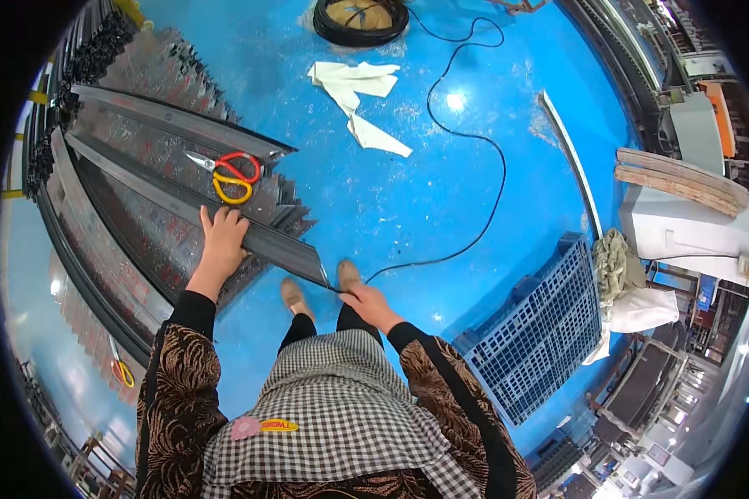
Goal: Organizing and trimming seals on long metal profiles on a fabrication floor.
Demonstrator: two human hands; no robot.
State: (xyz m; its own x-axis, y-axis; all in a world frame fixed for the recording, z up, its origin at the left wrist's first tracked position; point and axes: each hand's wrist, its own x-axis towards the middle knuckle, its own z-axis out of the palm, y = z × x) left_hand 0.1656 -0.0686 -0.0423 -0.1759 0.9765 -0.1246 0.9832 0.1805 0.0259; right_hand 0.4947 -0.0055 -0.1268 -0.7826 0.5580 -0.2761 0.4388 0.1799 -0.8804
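Note:
A long dark flat strip (283, 248) slants from the far left toward my feet. My left hand (223, 243) grips its edge, fingers over the top face. At the strip's near end my right hand (368, 304) is closed in a pinch. A thin black cord (501, 179) runs across the floor to those fingers; exactly how it meets the strip is too small to tell. Beyond my left hand, scissors (235, 176) with one red and one yellow handle lie on a stack of similar strips (146, 125).
A black cord coil (360, 33) lies on the blue floor at the back, near white scraps (354, 87). A blue plastic pallet (541, 333) leans at the right, beside crumpled cloth (616, 266) and a long thin strip (572, 158). More scissors (123, 371) are at the lower left.

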